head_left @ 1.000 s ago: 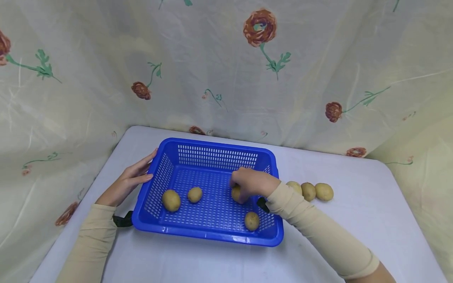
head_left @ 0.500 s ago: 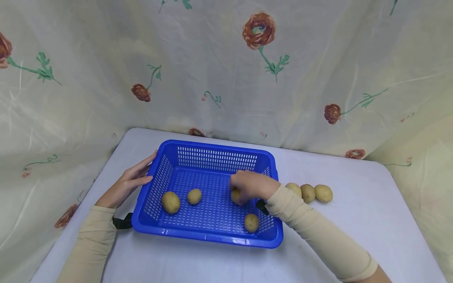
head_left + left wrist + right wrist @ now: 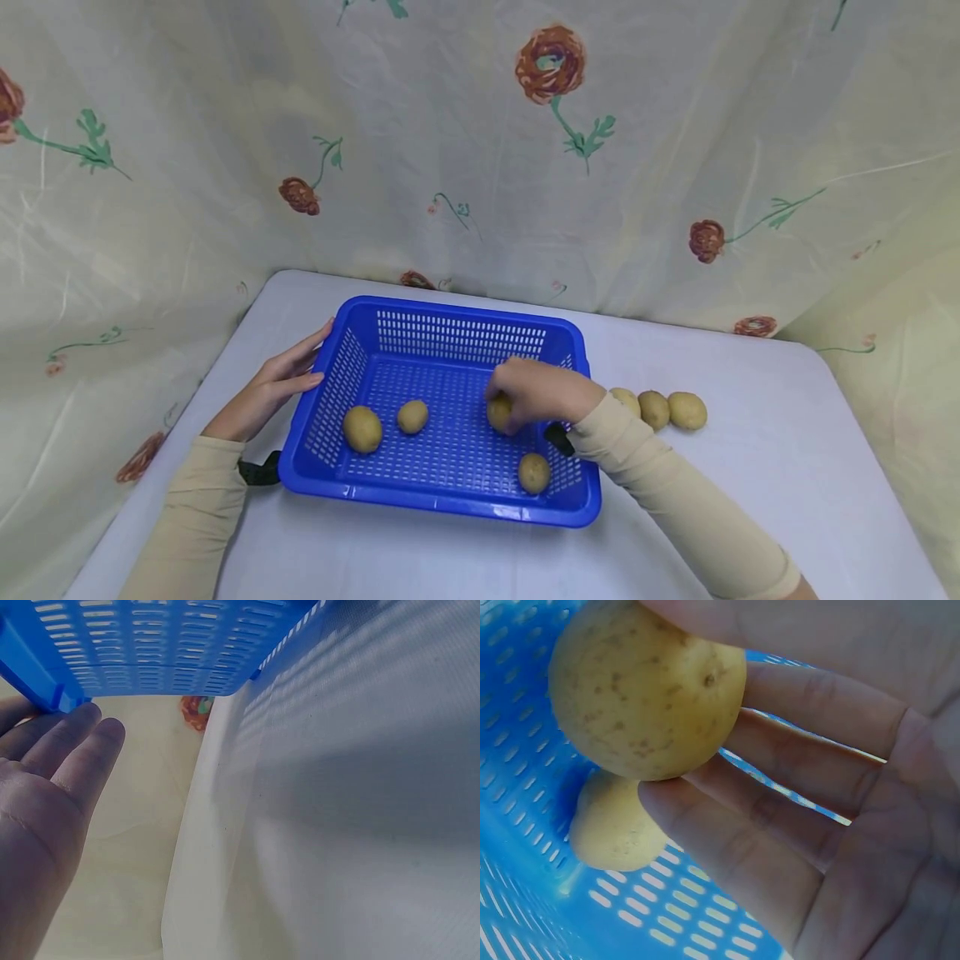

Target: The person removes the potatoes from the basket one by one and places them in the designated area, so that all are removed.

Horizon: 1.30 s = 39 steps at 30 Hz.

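Note:
My right hand [image 3: 543, 390] grips a potato [image 3: 645, 690] inside the blue plastic basket [image 3: 435, 502]. Fingers and thumb sit around it in the right wrist view. Below the held potato, another potato [image 3: 619, 825] rests by the basket's wall. At the basket's left part lie a larger potato [image 3: 362, 429] and a smaller potato [image 3: 412, 417]; one more potato [image 3: 534, 473] is at the near right corner. My left hand [image 3: 273, 387] touches the basket's left side with straight fingers, and its fingertips meet the rim in the left wrist view.
Just right of the basket, a row of potatoes lies on the white-covered table [image 3: 780, 467]: a pale potato [image 3: 624, 400] partly hidden by the right sleeve, a browner potato [image 3: 654, 410] and a yellow potato [image 3: 687, 411]. A flower-patterned curtain [image 3: 420, 125] hangs behind the table.
The right hand, still holding its potato, shifts only slightly within the basket. The left hand, the basket and the other potatoes stay in place.

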Available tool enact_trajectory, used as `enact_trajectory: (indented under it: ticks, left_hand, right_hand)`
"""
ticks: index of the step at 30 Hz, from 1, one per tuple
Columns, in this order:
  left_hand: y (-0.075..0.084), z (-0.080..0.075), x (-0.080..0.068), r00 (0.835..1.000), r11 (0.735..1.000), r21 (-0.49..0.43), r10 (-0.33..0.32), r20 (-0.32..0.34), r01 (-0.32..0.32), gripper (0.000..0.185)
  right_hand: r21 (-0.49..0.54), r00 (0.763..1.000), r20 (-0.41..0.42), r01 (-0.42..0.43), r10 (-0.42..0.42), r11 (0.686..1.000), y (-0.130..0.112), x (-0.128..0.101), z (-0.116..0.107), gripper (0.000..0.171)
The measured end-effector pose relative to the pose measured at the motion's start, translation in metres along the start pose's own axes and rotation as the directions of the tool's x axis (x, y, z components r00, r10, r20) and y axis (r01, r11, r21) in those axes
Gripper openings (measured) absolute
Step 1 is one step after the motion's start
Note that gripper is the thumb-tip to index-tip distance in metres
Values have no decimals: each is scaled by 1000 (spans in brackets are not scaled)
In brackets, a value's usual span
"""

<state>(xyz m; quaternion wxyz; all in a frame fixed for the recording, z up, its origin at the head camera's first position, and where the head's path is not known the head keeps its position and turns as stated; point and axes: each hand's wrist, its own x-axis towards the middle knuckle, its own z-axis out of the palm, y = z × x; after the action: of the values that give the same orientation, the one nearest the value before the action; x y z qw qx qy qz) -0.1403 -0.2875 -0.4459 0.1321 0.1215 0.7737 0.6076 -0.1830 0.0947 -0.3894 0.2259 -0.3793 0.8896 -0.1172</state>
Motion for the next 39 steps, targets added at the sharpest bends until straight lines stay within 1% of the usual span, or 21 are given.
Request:
enact_trajectory:
  ticks: [4, 7, 10, 16, 19, 23, 25, 29, 32, 33, 35, 37, 39]
  left_hand:
    - [0, 0, 0, 1000, 1000, 4, -3, -3, 3, 71]
    - [0, 0, 0, 1000, 1000, 4, -4, -3, 4, 71]
    - [1, 0, 0, 1000, 1000, 5, -9, -5, 9, 71]
    - [1, 1, 0, 1000, 1000, 5, -10, -4, 11, 71]
    - [2, 1, -1, 1000, 1000, 6, -12, -5, 12, 71]
    - [1, 1, -1, 1000, 1000, 9, -10, -5, 11, 70]
    - [1, 1, -1, 1000, 1000, 9, -7, -3, 7, 70]
    - [0, 1, -1, 1000, 1000, 8, 3, 0, -3, 70]
    - [0, 1, -1, 1000, 1000, 9, 6, 1, -6, 70]
    - [0, 1, -1, 1000, 1000, 10, 6, 0, -6, 70]
    - [0, 1, -1, 1000, 1000, 10, 5, 0, -5, 70]
    - [0, 1, -1, 1000, 1000, 12, 0, -1, 0, 70]
    - [1, 1, -1, 1000, 1000, 14, -5, -2, 5, 70]
  right_hand:
    - [21, 998, -25, 54, -54, 998, 2, -4, -4, 38]
    - [45, 993, -68, 97, -93, 994, 4, -8, -8, 40]
    - [92, 987, -112, 126, -115, 988, 6, -13, -10, 44]
    - [196, 981, -163, 140, -108, 971, 9, -21, -14, 46]
    - [223, 970, -209, 169, -122, 960, 12, -26, -15, 47]
    - [270, 957, -264, 194, -122, 943, 16, -31, -16, 50]
    - [311, 951, -287, 206, -115, 928, 18, -32, -16, 52]
    - [395, 939, -326, 238, -106, 887, 22, -36, -15, 53]
    - [433, 933, -345, 251, -98, 866, 24, -40, -15, 53]
    - [439, 932, -350, 251, -93, 862, 24, -42, -14, 53]
    - [434, 926, -368, 250, -83, 866, 25, -44, -14, 53]
    - [427, 917, -392, 252, -74, 868, 25, -48, -13, 53]
    - [434, 908, -415, 255, -60, 864, 26, -51, -13, 53]
